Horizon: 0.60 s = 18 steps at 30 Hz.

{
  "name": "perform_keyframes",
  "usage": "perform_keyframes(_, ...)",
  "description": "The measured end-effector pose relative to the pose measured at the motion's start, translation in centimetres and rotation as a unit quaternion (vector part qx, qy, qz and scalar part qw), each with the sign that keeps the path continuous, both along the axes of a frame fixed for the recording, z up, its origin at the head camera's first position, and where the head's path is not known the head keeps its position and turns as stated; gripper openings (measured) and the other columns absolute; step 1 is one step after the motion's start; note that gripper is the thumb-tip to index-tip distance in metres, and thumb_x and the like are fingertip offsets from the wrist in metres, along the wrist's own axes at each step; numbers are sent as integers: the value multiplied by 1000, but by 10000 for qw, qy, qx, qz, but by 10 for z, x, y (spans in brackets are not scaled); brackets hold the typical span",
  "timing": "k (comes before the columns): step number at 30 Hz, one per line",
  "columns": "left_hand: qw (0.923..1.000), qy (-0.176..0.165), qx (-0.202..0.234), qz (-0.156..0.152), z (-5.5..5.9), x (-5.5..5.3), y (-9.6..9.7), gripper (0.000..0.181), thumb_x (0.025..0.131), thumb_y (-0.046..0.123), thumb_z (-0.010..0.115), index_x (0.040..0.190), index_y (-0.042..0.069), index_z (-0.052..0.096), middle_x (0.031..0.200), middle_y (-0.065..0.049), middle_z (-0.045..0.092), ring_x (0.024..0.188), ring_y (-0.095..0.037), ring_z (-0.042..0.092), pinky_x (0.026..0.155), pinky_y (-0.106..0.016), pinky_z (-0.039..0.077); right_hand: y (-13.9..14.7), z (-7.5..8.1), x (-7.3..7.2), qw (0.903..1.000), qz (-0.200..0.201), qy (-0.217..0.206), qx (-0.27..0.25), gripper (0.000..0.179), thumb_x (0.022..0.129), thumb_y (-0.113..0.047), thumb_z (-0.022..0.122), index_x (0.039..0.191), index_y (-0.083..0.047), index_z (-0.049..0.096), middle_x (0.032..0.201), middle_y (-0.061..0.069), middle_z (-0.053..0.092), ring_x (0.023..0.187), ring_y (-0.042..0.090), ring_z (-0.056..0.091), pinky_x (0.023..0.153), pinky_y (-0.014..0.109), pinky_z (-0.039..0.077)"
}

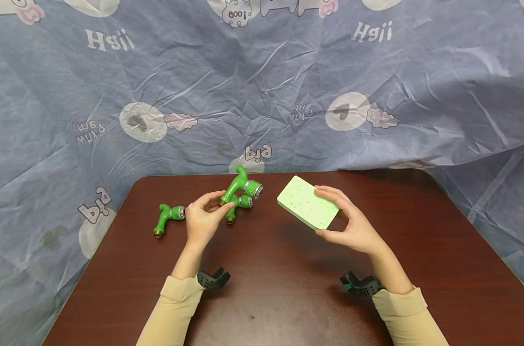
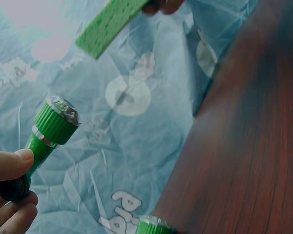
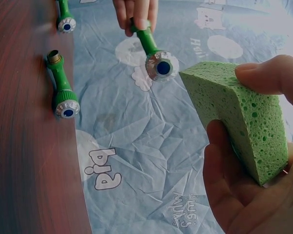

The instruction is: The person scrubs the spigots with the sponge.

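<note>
A green faucet (image 1: 237, 186) with a brass threaded end and a ribbed, silver-capped knob is pinched between the thumb and fingers of my left hand (image 1: 204, 217), raised above the table. My right hand (image 1: 352, 222) grips a light green porous sponge (image 1: 308, 203) by its edges, thumb on one side and fingers on the other, also held up. In the right wrist view the sponge (image 3: 239, 109) shows its thick side, and the held faucet (image 3: 154, 53) points its knob toward it. Air separates the two.
Two more green faucets lie on the dark wooden table (image 1: 283, 288): one left of my left hand (image 1: 167, 218), another faucet (image 1: 233, 211) partly behind the held one. A wrinkled blue printed cloth (image 1: 244, 77) hangs behind the table's far edge.
</note>
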<state>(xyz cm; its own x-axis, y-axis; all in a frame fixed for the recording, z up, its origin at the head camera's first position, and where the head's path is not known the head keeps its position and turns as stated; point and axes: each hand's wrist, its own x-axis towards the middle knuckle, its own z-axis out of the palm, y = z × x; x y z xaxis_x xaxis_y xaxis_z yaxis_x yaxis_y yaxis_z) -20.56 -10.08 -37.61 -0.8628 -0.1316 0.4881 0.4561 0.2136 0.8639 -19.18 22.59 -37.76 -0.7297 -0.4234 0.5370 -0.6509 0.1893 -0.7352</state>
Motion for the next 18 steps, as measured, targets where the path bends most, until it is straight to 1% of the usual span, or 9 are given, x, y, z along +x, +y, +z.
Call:
perform_keyframes(3,9996,138,-180,-144,1,2,5,31,71,-6,78,100,-10,68,83,-23,68,71,-22,66,66,-26,56,0,0,0,10000,16,-10,-28,81,63,13,78,135,1,45,143,17,34,124,24,39,80,21,47)
perform_keyframes(5,9986,294,-350,-273,1,4,8,30,71,-6,78,100,-9,68,84,-22,68,70,-24,66,64,-29,56,0,0,0,10000,25,-21,-52,81,63,14,78,135,1,44,144,16,33,124,24,40,79,21,48)
perform_keyframes(9,9938,652,-690,-574,-2,5,13,30,72,-8,76,101,-10,66,87,-20,67,71,-28,65,63,-36,57,0,0,0,9999,32,-57,-106,81,63,14,78,136,2,44,144,16,33,123,23,40,78,22,49)
perform_keyframes(11,9912,753,-761,-778,-2,5,15,29,73,-10,74,101,-11,65,90,-20,67,74,-31,65,66,-39,57,0,-1,0,9999,47,-57,-138,81,63,15,77,136,2,43,144,17,33,122,23,41,78,22,49)
perform_keyframes(15,9880,677,-710,-1191,-3,6,18,29,76,-12,71,104,-11,64,97,-22,67,79,-33,66,70,-42,56,-1,-2,-1,9997,101,15,-233,81,62,17,77,135,4,43,142,22,32,121,23,42,78,21,49)
perform_keyframes(18,9863,591,-743,-1346,-2,8,20,29,76,-11,70,105,-11,64,99,-23,66,80,-33,66,71,-42,56,-3,-1,0,9995,99,114,-292,82,60,21,75,134,6,43,140,26,32,121,22,42,78,20,49)
